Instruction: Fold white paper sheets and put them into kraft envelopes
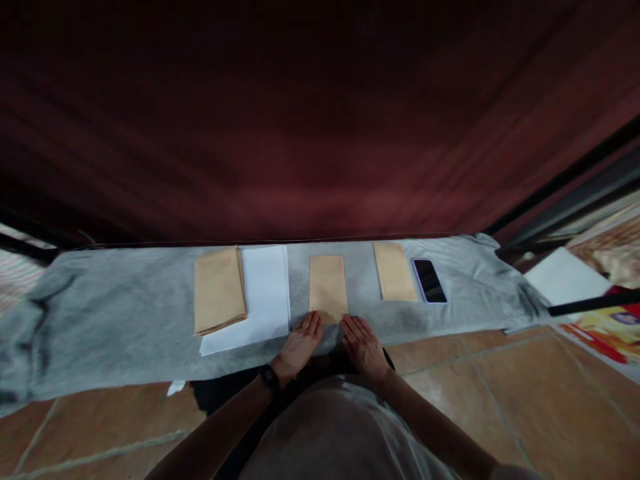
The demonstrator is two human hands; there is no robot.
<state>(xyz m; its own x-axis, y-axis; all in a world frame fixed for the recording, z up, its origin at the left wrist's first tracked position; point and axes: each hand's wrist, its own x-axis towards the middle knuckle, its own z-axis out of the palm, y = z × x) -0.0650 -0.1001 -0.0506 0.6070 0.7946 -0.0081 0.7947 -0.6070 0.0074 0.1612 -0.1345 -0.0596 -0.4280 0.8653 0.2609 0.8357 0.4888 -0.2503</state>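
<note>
A brown paper envelope [327, 285] lies flat in front of me on the grey cloth [135, 287]. My left hand [303, 343] rests at its near left corner, fingers stretched out and laid flat. At the near right corner lies my right hand [361, 341], also flat with its fingers extended. Neither hand grips anything. Left of the envelope is white paper [267, 287], partly covered by a stack of brown envelopes [218, 290]. Another brown envelope [395, 272] lies to the right.
A phone [429, 281] with a dark screen lies right of the far-right envelope. Behind the cloth rises a dark red panel [315, 133]. Dark metal bars [590, 303] stand at the right. Tiled floor [460, 387] shows below the cloth's near edge.
</note>
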